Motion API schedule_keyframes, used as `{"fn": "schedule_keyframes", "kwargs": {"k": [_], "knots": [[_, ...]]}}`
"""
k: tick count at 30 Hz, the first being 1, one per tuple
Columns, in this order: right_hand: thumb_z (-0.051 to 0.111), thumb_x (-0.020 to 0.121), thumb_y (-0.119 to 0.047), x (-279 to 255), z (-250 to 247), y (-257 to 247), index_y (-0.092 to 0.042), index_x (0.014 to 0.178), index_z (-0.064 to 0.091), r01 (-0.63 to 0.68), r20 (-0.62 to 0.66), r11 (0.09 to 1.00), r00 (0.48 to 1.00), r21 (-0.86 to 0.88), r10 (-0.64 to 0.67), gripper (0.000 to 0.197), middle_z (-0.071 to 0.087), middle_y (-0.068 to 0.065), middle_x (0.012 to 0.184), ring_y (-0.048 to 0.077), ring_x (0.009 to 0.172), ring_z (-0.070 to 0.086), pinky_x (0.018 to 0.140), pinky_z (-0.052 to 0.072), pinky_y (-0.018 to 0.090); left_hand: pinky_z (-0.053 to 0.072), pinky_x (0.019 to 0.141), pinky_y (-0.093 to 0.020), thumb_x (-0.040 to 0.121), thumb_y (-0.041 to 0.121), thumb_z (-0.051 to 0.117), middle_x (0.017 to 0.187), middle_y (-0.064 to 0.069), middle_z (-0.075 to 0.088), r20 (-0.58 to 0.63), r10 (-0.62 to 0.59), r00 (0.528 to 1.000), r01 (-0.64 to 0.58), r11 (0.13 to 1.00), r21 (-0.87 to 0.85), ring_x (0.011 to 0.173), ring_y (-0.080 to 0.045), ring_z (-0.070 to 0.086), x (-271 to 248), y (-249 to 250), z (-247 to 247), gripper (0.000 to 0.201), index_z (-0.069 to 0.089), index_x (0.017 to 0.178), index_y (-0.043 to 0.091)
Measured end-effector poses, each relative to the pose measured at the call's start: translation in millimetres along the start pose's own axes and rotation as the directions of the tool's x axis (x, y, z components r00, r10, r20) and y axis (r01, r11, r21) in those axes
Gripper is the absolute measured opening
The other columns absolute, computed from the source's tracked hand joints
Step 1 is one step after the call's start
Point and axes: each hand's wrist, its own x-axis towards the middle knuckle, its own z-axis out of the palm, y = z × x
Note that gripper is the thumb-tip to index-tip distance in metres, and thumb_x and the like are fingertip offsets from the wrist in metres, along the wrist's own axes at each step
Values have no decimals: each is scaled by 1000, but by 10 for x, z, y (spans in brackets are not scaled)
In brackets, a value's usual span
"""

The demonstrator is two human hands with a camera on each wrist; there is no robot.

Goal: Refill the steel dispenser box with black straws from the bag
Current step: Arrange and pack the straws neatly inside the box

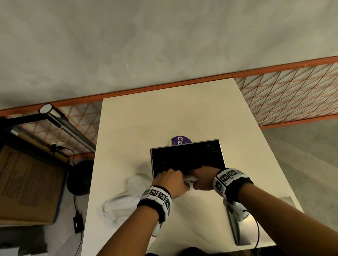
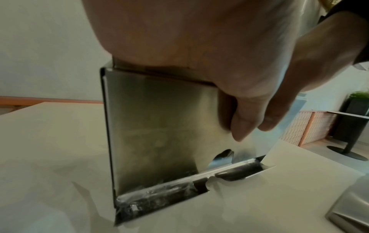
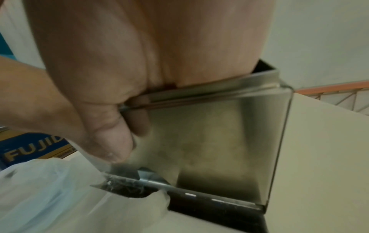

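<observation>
Both hands' fingertips are hidden inside the open steel dispenser box [image 1: 187, 157], mid-counter [image 1: 162, 112]. The left hand [image 1: 168, 183] and right hand [image 1: 203, 179] each grip its near rim, thumbs outside. Black straws [image 2: 237, 172] fill the bottom slot. An empty bag [image 1: 122, 203] lies left. A purple label [image 1: 178, 140] reads "Cla", cut off.

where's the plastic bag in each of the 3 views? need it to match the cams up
Head: the plastic bag lies crumpled on the table, left of the steel dispenser box, beside the left hand.
Left wrist: not clearly in view; the box front and hand fill the picture.
Right wrist: bottom left, against the box's bottom slot.
Shared landmark: the steel dispenser box, with black straws at its bottom slot.
</observation>
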Motion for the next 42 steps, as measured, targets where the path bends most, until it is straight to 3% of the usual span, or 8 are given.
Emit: {"fn": "schedule_keyframes", "kwargs": {"k": [7, 17, 22, 26, 29, 32, 36, 42], "knots": [[61, 85, -28, -38, -4, 110, -39, 139, 48, 15, -48, 999, 999, -31, -17, 57, 64, 2, 128, 29, 115, 60, 97, 50, 41, 47, 79, -36, 88, 51, 58, 101, -6, 73, -91, -12, 996, 16, 999, 43, 96, -32, 71, -12, -3, 6, 39, 75, 105, 20], [63, 85, -40, -83, -181, 132, -30, 129, 56, -21, -110, 995, 994, -93, 11, 47, 66, 3, 122, 28, 110, 63, 90, 54, 42, 54, 83, -37, 87, 49, 62, 102, -7, 73, -142, -18, 990, 29, 997, 78, 97, -33, 71, 28, 4, -141, 35, 74, 102, 20], [56, 89, -38, -192, -254, 145, -26, 124, 59, 13, -61, 993, 998, -121, -21, 36, 65, 7, 117, 31, 104, 64, 85, 53, 39, 53, 82, -38, 92, 44, 61, 107, -6, 72, -132, 98, 986, -90, 994, 68, 100, -33, 69, -1, -84, -182, 32, 71, 112, 21], [57, 88, -41, -290, -378, 180, -25, 100, 67, 146, -293, 988, 944, -42, -152, 23, 68, 2, 102, 28, 97, 65, 81, 54, 39, 51, 88, -38, 88, 50, 69, 112, 4, 59, -278, 262, 924, -281, 959, -31, 108, -21, 57, 1, -206, -197, 39, 63, 114, 21], [61, 86, -52, -195, -400, 194, -19, 123, 63, 229, -439, 967, 861, -114, -256, 49, 60, 2, 125, 24, 117, 54, 95, 48, 42, 47, 99, -38, 77, 67, 64, 128, 1, 47, -407, 322, 855, -333, 942, 46, 119, -21, 45, 91, -228, -175, 71, 56, 129, 20], [59, 76, -73, -59, -346, 169, -19, 148, 38, 143, -418, 969, 882, -202, -217, 93, 34, 4, 154, 25, 143, 30, 115, 28, 49, 28, 122, -46, 74, 76, 66, 155, -7, 30, -371, 290, 882, -281, 957, 78, 146, -26, 28, 233, -199, -145, 104, 37, 153, 15], [67, 58, -82, 75, -196, 201, -19, 156, 12, 63, -330, 972, 934, -228, -138, 129, 13, 6, 163, 28, 150, 11, 119, 14, 57, 11, 127, -54, 72, 76, 69, 168, -7, 13, -255, 234, 938, -219, 972, 85, 157, -24, 8, 353, -180, -72, 122, 15, 163, 15], [70, 70, -60, 124, -80, 193, -27, 150, 26, 23, -346, 972, 932, -234, -106, 98, 42, 1, 144, 25, 131, 42, 106, 37, 49, 27, 122, -47, 73, 79, 64, 149, -1, 45, -240, 212, 947, -192, 976, 102, 139, -24, 41, 355, -164, -61, 106, 32, 156, 21]]}}
